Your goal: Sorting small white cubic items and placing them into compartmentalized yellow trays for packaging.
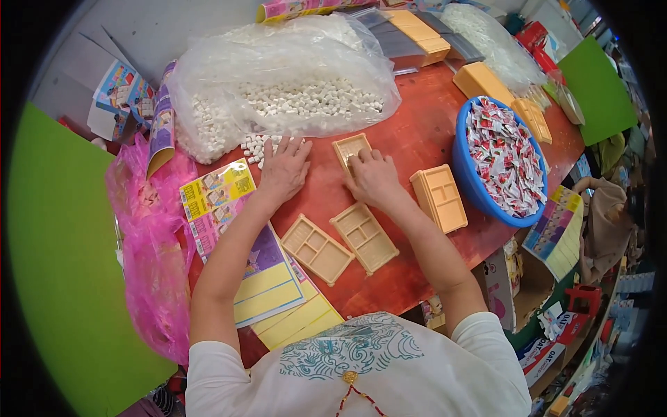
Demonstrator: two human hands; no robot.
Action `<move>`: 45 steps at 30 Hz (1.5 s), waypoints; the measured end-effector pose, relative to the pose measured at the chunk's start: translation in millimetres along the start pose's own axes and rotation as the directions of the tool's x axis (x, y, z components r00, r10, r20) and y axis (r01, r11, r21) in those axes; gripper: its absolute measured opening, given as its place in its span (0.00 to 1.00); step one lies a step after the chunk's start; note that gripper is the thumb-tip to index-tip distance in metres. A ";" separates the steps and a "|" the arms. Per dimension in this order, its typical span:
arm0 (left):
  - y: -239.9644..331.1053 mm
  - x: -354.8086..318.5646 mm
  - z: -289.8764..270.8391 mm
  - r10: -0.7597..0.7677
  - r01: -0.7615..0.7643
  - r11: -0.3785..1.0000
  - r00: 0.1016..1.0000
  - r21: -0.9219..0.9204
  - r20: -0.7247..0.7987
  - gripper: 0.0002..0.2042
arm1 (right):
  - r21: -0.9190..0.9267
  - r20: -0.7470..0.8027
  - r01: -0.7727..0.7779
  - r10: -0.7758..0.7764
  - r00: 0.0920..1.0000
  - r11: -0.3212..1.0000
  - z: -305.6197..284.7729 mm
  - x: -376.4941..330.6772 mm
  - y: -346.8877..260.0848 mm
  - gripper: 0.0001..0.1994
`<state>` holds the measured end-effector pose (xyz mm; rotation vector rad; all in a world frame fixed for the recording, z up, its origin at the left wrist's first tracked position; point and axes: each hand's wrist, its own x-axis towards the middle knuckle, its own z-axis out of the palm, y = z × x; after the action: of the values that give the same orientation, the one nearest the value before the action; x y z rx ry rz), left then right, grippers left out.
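My left hand (283, 168) lies with its fingers stretched out over a small heap of white pieces (254, 147) like mini marshmallows. These lie at the mouth of a large clear plastic bag (292, 62) full of the same pieces. To the right, my right hand (375, 179) has its fingers bent over the near right part of a beige compartment tray (351, 144), gripping it. The hand partly hides that tray's inside. Two more beige trays, a left one (317, 250) and a right one (365, 238), lie side by side nearer me, with bare compartments.
A stack of orange trays (440, 199) stands beside a blue basin (462, 167) of small wrapped sachets. Printed card sheets (271, 278) lie at the near left, beside a pink plastic bag (149, 229). More orange trays (483, 80) are at the back right of the red table (424, 104).
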<state>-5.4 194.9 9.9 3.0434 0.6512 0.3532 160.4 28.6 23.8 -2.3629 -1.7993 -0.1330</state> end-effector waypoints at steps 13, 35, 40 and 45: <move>145.2 -92.4 -18.5 0.363 -0.362 0.917 0.931 -0.169 -0.031 0.26 | -0.010 -0.177 -0.079 0.076 0.981 0.997 1.9 -55.0 14.2 0.13; 134.0 -70.7 -4.4 -0.177 0.179 0.984 0.960 -0.015 -0.216 0.24 | 0.117 -0.324 -0.049 0.084 0.942 0.992 -13.1 -150.9 -2.2 0.16; 141.0 -100.8 -26.6 -0.134 0.138 0.990 0.976 0.015 -0.170 0.22 | 0.115 -0.310 0.012 0.025 0.950 0.993 -10.8 -127.9 -8.5 0.17; 144.5 -101.8 -9.9 -0.001 0.013 0.995 0.994 0.104 -0.110 0.10 | 0.131 -0.325 0.049 -0.003 0.946 0.990 4.9 -62.1 -22.4 0.19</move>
<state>-39.8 21.3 5.5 3.1377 0.7077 0.5058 122.0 -23.5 10.1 -2.0791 -1.6265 -0.3667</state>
